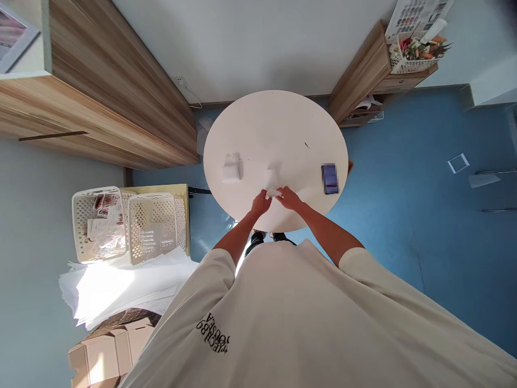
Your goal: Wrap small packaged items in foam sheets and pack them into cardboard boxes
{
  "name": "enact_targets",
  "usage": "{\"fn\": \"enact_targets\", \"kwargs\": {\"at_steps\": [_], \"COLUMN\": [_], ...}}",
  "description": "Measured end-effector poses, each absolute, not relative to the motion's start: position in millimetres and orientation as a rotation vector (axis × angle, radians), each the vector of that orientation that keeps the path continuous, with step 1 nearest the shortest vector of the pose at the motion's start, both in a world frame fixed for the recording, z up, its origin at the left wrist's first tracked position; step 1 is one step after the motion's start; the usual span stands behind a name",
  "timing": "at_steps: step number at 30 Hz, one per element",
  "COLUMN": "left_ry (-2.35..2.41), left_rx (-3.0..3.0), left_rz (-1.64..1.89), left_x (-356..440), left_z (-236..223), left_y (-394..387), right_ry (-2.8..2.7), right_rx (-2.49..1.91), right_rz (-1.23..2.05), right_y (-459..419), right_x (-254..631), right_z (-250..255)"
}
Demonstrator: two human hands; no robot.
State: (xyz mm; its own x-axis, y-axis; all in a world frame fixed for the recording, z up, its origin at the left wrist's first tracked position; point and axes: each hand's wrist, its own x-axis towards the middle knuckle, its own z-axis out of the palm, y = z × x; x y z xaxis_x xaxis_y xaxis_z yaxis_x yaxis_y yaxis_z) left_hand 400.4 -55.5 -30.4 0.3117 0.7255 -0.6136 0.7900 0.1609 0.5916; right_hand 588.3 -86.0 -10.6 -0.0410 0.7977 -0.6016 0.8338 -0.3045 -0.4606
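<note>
Over the near part of a white oval-looking table (274,124), my left hand (262,203) and my right hand (289,198) are close together. Between them they hold a small whitish piece (273,193), perhaps paper or thin film; its kind is too small to make out. Fingers of both hands are closed at its two ends. Just beyond it a white paper-like piece (272,177) lies on the tabletop. To the left is a small stack of white squares (231,168). A phone (330,179) with a blurred screen lies near the right edge.
Two white perforated baskets (131,229) stand at left, one with packets and one with clear plastic pieces. White sheets (161,280) and cardboard boxes (107,355) are below them. A wooden cabinet (133,81) rises at left; a smaller wooden cabinet (361,75) bears a flower basket.
</note>
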Motion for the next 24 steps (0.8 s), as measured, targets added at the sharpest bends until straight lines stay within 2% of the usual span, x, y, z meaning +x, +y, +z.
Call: {"fn": "enact_targets", "kwargs": {"at_steps": [13, 19, 24], "left_ry": [1.65, 1.614, 1.598], "left_rx": [1.49, 1.61, 1.587], "left_rz": [0.077, 0.069, 0.029], "left_x": [412.6, 411.2, 409.9], "left_z": [-41.9, -41.2, -40.1], "left_y": [-56.6, -56.2, -55.3], "right_ry": [1.534, 1.7, 1.757], "right_rx": [2.565, 2.58, 2.537], "right_rz": [-1.308, -1.107, -1.065], "right_y": [-70.4, -72.8, -77.9], "right_x": [567.7, 556.3, 550.0], "right_z": [-40.1, -42.8, -40.2]}}
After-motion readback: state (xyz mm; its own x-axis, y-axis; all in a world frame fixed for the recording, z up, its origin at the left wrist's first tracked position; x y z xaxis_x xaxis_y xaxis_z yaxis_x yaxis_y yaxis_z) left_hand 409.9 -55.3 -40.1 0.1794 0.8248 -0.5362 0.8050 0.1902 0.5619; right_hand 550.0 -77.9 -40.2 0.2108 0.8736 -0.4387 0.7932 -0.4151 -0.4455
